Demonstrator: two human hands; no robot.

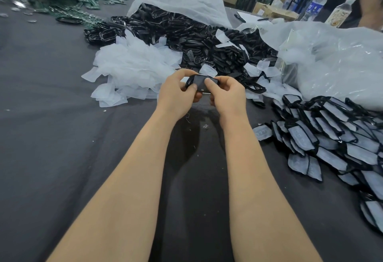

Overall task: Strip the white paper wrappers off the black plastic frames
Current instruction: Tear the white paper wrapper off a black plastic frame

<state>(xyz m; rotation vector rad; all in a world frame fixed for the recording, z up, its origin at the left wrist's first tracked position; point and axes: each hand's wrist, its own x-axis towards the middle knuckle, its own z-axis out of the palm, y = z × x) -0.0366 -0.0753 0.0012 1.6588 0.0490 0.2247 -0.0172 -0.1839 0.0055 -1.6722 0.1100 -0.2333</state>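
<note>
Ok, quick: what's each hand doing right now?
Left hand: closed on the left end of the frame, thumb on top.
Right hand: closed on its right end, thumb pressing the face.

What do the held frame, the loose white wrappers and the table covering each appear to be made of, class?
Held frame: apparently hard black plastic, from its glossy, rigid rim.
Loose white wrappers: thin, translucent, matte sheets; paper or soft film, the picture leaves it open.
Table covering: seemingly dark grey woven cloth, dull, softly creased and dotted with lint.
</note>
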